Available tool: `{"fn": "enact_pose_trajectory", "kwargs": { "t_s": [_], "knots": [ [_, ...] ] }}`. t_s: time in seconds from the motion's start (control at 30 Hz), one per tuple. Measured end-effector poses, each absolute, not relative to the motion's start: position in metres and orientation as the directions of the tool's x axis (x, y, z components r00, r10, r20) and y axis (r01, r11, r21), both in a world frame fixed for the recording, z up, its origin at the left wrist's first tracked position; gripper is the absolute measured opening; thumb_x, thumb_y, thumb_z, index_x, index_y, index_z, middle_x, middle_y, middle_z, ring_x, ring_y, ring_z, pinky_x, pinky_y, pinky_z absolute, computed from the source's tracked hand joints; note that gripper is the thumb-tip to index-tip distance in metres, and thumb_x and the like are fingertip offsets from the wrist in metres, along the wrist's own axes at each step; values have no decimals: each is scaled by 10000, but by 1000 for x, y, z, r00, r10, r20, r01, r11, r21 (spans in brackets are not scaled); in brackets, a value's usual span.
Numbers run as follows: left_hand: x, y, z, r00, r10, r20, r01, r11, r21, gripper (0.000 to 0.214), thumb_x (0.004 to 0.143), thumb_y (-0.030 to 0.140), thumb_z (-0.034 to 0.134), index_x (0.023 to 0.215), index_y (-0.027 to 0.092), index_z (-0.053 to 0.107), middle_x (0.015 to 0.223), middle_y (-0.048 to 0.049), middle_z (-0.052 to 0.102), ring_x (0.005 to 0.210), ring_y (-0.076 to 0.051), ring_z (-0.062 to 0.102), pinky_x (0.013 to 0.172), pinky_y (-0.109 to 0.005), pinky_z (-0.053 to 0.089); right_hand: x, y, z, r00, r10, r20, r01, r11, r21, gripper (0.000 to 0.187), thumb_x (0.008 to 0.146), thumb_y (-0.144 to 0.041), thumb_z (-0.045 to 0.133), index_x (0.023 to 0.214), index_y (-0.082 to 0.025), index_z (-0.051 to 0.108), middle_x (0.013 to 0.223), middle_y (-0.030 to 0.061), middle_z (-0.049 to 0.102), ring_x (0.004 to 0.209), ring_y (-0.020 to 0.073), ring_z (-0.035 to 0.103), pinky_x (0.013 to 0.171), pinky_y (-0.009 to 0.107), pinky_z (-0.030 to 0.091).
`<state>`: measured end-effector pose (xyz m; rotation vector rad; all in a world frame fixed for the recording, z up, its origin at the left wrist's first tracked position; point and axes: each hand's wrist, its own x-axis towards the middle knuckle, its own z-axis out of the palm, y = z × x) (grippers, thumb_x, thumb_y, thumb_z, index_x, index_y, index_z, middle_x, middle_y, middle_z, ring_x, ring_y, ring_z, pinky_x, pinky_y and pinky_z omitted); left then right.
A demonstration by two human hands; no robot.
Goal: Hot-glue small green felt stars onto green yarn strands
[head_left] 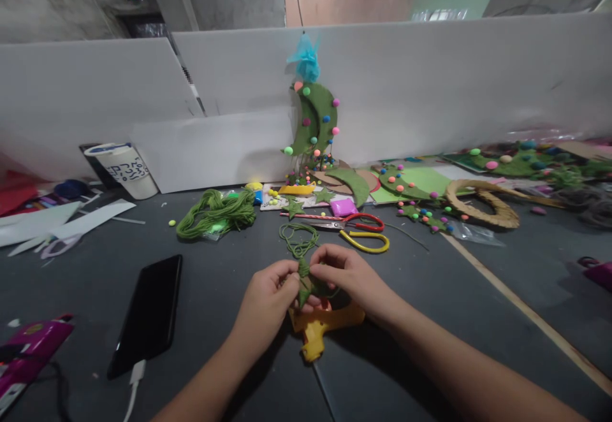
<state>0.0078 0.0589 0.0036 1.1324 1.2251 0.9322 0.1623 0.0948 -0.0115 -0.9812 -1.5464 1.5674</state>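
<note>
Between my hands is a small cardboard star (305, 271), partly wound with green yarn. My left hand (271, 290) is closed on its left side, thumb and fingers pinching it. On the opposite side, my right hand (345, 274) pinches green yarn close against the wound upper point. A loose loop of the same yarn (299, 241) lies on the table just beyond. Under the hands rests a yellow-orange glue gun (314, 339), its upper part partly covered by my fingers. Scissors (358, 225) with one red and one yellow handle lie past my right hand.
A green yarn skein (215, 213) lies back left, near a white cup (127, 170). A black phone (148, 313) with a cable is at left. Pompom-dotted green moons (315, 116) hang at the white partition (406, 78). A straw ring (480, 204) lies at right.
</note>
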Motion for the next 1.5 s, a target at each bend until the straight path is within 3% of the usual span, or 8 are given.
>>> {"fn": "enact_pose_trajectory", "kwargs": {
  "t_s": [0.2,0.7,0.97,1.1,1.2,1.4,1.5],
  "knots": [
    [6,59,-3,140,970,-201,76,192,978,206,772,270,503,860,123,618,591,1,615,543,-136,610,574,-262,518,159,91,-11,-364,930,51,270,158,-950,15,726,-186,535,713,-178,539,600,-42,515,534,92,474,507,204,376],
    [9,60,-2,150,966,-212,32,210,977,175,740,283,556,778,124,619,609,-11,624,528,-123,593,561,-260,524,158,87,-5,-348,936,50,295,160,-942,56,706,-148,529,664,-182,514,612,-35,542,560,95,496,523,197,397],
    [-3,62,2,312,920,-238,-24,258,966,253,795,328,522,881,122,640,693,-55,653,640,-156,618,622,-264,482,165,92,-6,-419,908,14,150,85,-985,55,721,-188,555,687,-175,512,615,-46,524,555,86,488,540,201,385],
    [-6,64,1,259,948,-183,82,168,982,247,792,342,521,764,131,646,680,-31,613,651,-140,569,617,-242,448,168,94,-5,-478,878,-7,160,79,-984,62,710,-193,573,675,-168,529,589,-53,514,536,78,467,506,187,355],
    [-6,66,-1,224,964,-141,157,107,982,164,701,271,628,812,150,629,694,-6,597,649,-127,546,619,-232,431,167,93,-4,-500,865,-47,184,54,-981,68,706,-199,583,668,-162,541,582,-47,515,535,79,463,505,190,351],
    [-6,69,-1,193,965,-179,99,163,982,147,671,239,646,775,160,577,623,35,548,535,-98,532,547,-230,442,168,95,-2,-489,870,-64,32,-55,-998,177,757,-327,584,838,-171,562,651,-35,524,562,88,478,516,204,371],
    [-6,69,-1,148,965,-218,45,214,976,197,660,261,656,794,164,549,605,54,522,484,-95,530,505,-247,469,170,97,0,-425,905,4,40,23,-999,150,761,-274,579,873,-177,560,661,-41,512,580,91,476,536,211,380]
  ]
}}
